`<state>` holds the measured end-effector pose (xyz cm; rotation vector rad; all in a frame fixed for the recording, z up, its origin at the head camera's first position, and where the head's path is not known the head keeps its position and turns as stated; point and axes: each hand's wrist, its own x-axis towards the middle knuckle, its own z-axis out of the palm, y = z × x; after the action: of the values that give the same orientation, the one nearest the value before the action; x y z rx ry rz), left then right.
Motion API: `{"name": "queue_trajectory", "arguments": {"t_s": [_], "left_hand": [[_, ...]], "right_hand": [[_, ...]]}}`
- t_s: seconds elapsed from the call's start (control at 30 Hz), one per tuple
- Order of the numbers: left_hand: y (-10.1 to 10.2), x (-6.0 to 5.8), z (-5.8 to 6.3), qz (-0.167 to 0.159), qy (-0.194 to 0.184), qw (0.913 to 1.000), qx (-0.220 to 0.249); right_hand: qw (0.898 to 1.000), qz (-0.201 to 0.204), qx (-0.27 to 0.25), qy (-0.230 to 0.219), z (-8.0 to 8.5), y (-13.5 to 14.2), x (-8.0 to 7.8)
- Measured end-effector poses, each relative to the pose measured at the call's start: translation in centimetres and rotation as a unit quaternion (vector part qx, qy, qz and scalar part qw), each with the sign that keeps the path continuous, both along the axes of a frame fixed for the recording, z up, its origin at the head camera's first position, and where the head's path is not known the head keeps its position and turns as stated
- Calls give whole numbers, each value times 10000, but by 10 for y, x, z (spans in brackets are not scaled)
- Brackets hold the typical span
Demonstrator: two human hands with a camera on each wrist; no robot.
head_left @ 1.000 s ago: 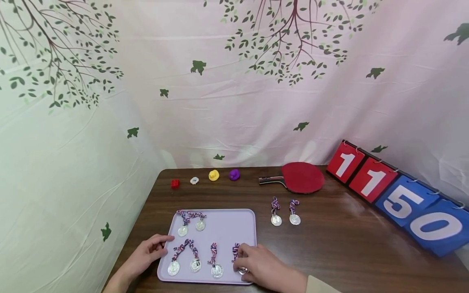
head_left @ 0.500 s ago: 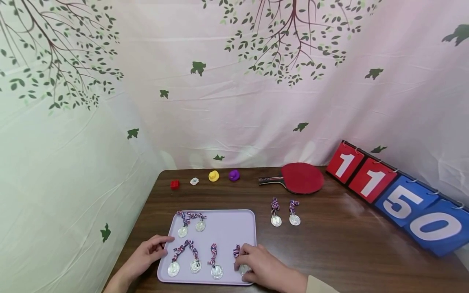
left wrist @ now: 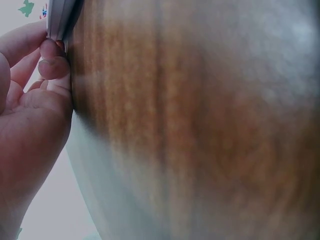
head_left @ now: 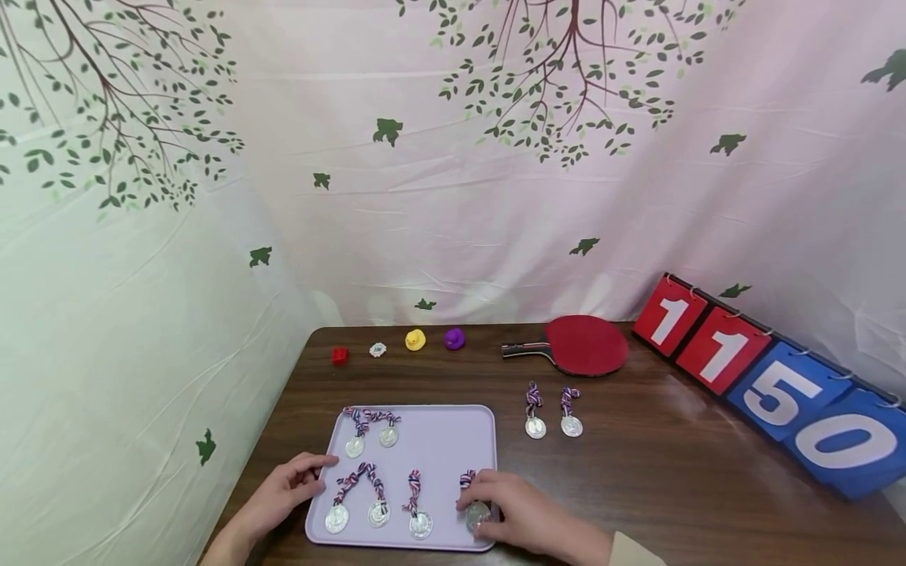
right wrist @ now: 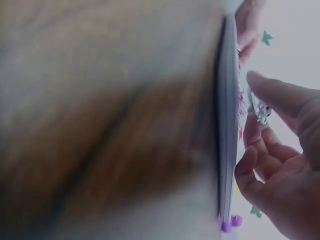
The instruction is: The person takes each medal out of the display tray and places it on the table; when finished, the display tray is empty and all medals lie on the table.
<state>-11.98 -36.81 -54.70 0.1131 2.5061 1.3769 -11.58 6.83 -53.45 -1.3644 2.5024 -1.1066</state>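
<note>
A lilac tray [head_left: 439,440] lies on the table with several silver medals on striped, knotted ribbons. My left hand [head_left: 281,491] grips the tray's left rim, index finger over the edge and the other fingers curled. The left wrist view shows that left hand [left wrist: 37,95] close at the tray's edge [left wrist: 61,20]. At the tray's front right corner my right hand [head_left: 520,507] pinches a silver medal [head_left: 478,515] between thumb and fingers. In the right wrist view this medal [right wrist: 259,107] stands tilted between thumb and fingertips, its ribbon partly hidden. Left of it lies another medal [head_left: 421,524].
Two more medals [head_left: 535,427] lie on the table right of the tray. Behind are a red table tennis bat [head_left: 587,346], a purple duck [head_left: 454,339], a yellow duck [head_left: 415,339], a white chip [head_left: 378,350] and a red brick [head_left: 340,356]. A flip scoreboard [head_left: 778,385] stands at right.
My right hand has shifted slightly right with the medal, moving it toward the tray's right rim; more of the medal's face shows. My left hand has stayed at the left rim.
</note>
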Motion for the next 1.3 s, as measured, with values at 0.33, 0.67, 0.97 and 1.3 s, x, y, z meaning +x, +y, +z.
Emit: {"name": "queue_trajectory", "arguments": {"t_s": [0.33,0.67,0.97,1.3], "left_hand": [[1,-2,0,5,-38,10000,-35],[1,-2,-1,32,-33,10000,-10],[0,-2,0,40,-42,10000,-28],[1,-1,0,29,-59,10000,-31]], "right_hand": [[9949,-579,-825,71,11,43,-20],[9780,-1922,-709,393,8,130,-66],[9514,-2935,898,233,-2,192,-87],[9465,-2777,1634,193,-3,201,-91]]}}
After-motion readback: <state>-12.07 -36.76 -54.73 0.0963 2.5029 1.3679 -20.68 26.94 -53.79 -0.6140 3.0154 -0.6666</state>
